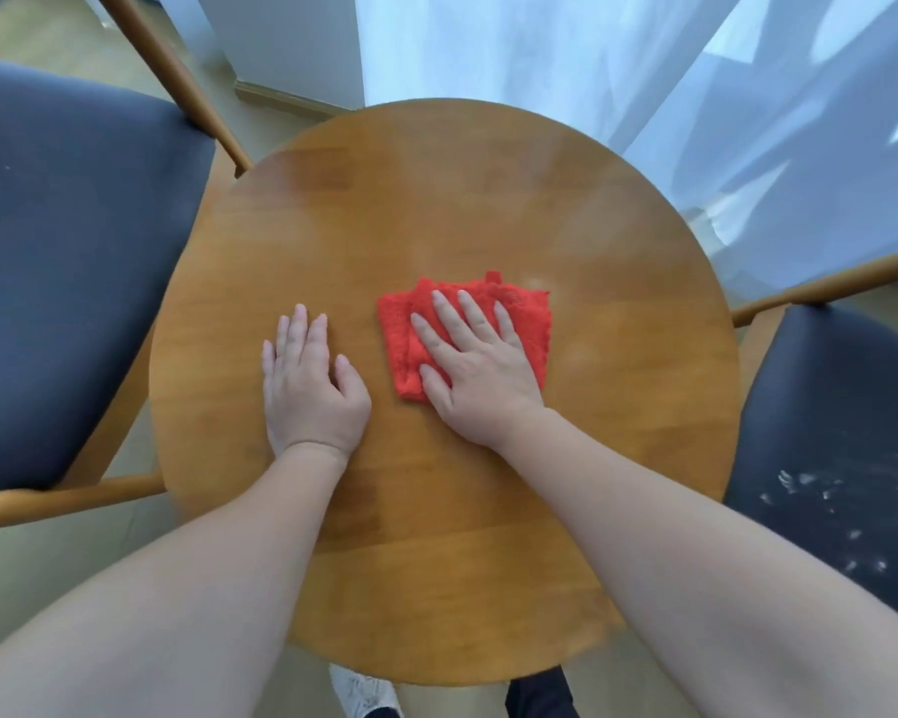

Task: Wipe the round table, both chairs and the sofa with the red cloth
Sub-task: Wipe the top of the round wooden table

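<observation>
A round wooden table point(436, 199) fills the middle of the view. The folded red cloth point(532, 329) lies near its centre, and my right hand point(475, 365) presses flat on it with fingers spread. My left hand point(309, 386) rests flat on the bare wood just left of the cloth, holding nothing. A chair with a dark blue seat point(73, 261) stands at the left of the table. A second dark-seated chair point(841, 437) stands at the right, with white specks on its cushion. No sofa is in view.
White sheer curtains point(644, 70) hang behind the table at the back and right. The chairs' wooden arms point(177, 80) reach close to the table edge on both sides. Light wood floor point(48, 557) shows at the lower left, and my shoe point(361, 691) below the table's near edge.
</observation>
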`<state>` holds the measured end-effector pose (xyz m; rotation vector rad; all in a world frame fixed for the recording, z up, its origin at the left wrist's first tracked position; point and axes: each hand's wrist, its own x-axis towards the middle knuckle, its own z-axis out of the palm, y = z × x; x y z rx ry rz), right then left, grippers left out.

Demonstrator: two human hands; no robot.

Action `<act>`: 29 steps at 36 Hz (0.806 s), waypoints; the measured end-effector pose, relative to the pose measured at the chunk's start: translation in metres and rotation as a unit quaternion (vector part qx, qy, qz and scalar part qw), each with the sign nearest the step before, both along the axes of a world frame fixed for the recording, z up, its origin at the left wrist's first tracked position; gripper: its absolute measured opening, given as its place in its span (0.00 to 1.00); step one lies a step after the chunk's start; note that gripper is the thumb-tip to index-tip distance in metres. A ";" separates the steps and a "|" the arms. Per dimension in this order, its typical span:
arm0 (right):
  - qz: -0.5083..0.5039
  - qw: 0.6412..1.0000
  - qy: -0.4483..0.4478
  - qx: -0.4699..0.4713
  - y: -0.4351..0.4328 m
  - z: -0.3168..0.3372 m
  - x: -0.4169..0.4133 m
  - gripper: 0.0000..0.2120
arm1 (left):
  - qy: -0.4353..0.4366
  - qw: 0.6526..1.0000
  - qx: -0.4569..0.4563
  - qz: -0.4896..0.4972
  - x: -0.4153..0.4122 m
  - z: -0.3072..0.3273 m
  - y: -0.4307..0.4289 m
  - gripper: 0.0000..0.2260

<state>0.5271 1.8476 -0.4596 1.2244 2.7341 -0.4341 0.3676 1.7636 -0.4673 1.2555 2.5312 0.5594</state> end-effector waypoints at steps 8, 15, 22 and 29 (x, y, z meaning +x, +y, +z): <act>0.014 0.999 -0.001 -0.051 -0.091 0.005 0.042 0.25 | -0.047 0.998 0.023 -0.041 0.005 0.018 -0.025 0.20; -0.070 0.977 0.032 -0.200 -0.135 0.040 0.064 0.24 | -0.122 0.985 -0.022 -0.120 0.048 0.071 -0.102 0.18; -0.321 0.857 0.181 -0.361 -0.162 0.109 0.088 0.14 | -0.145 0.946 -0.098 -0.272 0.066 0.146 -0.144 0.25; -0.391 0.791 0.285 -0.376 -0.194 0.201 0.113 0.14 | -0.117 0.911 -0.127 -0.374 0.099 0.220 -0.148 0.31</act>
